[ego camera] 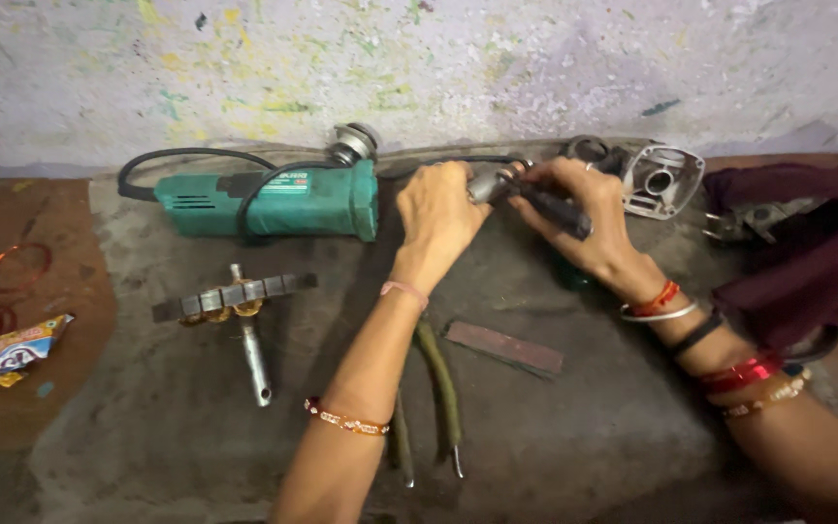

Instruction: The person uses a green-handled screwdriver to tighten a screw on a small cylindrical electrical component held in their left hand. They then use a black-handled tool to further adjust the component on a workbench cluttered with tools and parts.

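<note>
Paint-flecked wall (497, 68) backs grey concrete bench (177, 427), tools scattered.

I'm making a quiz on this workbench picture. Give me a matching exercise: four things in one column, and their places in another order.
Things:
1. green angle grinder
2. crumpled wrapper
3. pliers
4. dark red cloth

Places:
a. far left, on the brown surface
b. far right edge of the bench
c. by the wall, left of the left hand
d. near edge, under the left forearm

Pairs: 1-c, 2-a, 3-d, 4-b
</note>
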